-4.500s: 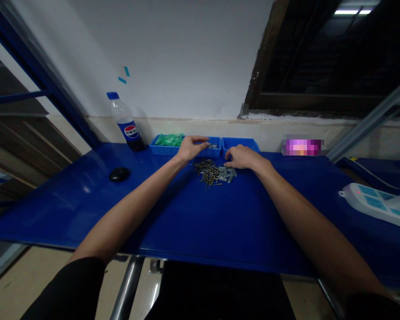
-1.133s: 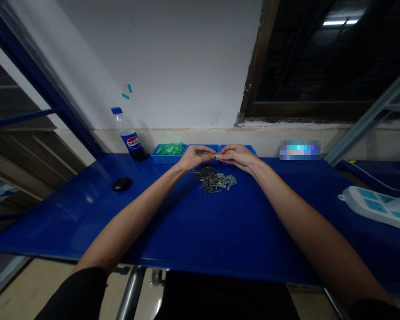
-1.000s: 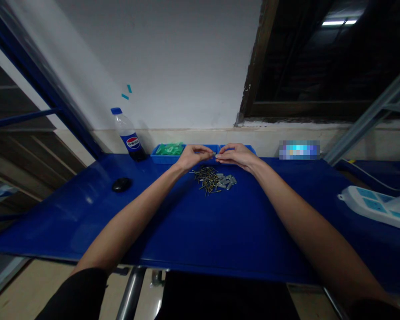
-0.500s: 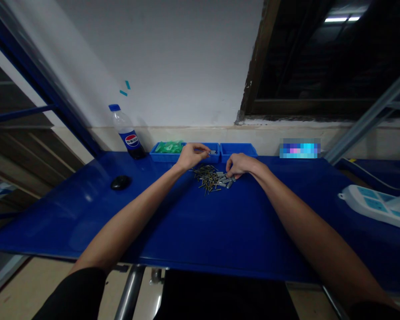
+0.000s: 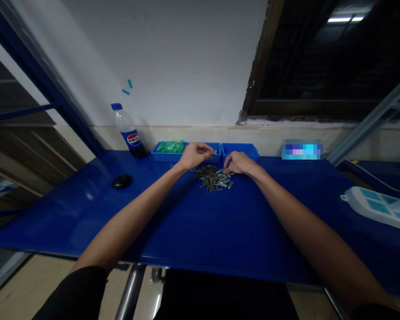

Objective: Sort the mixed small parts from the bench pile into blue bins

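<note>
A heap of thin brass-coloured screws lies on the blue table. Mixed into its right side are several short grey cylindrical pieces. My left hand hovers above the heap, in front of the middle blue tray, with thumb and fingers pinched; what they hold is too small to name. Small silvery pieces show in that tray, partly hidden by the hand. My right hand has its fingertips closed down at the grey pieces, and whatever is between them is hidden.
Left of the middle tray stands a tray with green plastic packets; another blue tray is at the right. A cola bottle and a black mouse are further left. On the right are a blurred-out box and a white power strip.
My right hand has shifted slightly left over the grey pieces. My left hand stays near the middle tray, its fingers a little differently curled. The whole view has moved slightly.
</note>
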Tool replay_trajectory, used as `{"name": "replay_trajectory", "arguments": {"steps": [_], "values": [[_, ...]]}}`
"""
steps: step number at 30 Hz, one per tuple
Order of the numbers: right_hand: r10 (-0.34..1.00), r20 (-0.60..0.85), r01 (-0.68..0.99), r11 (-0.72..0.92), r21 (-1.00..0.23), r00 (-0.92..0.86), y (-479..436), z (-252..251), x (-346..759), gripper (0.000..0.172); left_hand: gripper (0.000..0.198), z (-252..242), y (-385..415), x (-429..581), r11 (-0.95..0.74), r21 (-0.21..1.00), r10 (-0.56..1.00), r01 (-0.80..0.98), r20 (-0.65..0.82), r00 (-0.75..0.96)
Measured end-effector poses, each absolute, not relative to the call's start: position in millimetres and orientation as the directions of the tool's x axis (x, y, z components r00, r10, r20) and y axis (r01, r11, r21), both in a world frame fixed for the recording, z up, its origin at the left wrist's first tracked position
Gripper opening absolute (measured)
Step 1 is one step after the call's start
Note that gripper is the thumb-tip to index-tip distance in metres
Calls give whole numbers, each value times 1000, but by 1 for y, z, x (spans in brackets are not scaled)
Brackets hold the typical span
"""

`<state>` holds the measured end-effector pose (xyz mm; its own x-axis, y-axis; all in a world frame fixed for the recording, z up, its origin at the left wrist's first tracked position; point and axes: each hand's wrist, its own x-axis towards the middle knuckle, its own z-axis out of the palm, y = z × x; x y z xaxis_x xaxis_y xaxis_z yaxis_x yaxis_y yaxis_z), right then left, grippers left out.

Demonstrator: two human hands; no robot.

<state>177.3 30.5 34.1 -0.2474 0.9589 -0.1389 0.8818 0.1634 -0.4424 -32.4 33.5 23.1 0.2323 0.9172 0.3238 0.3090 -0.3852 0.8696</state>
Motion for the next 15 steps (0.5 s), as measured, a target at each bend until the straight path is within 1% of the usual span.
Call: {"name": "replay_trajectory", "arguments": {"steps": [3,11,13,15], "values": [[954,-118,872,198,-447,-277,32,36,179,6,18,24,32,-32,-396,867,911,302,329,250],[953,-49,888,260,-378,-300,33,36,180,6,19,22,32,-32,-392,868,906,306,305,294],[957,-19,893,262,-365,-288,33,40,181,4,19,22,33,-32,-391,869,904,302,302,304],[963,-9,890,244,-386,-268,32,47,183,5,18,23,33,-33,-402,866,896,299,304,323]]}}
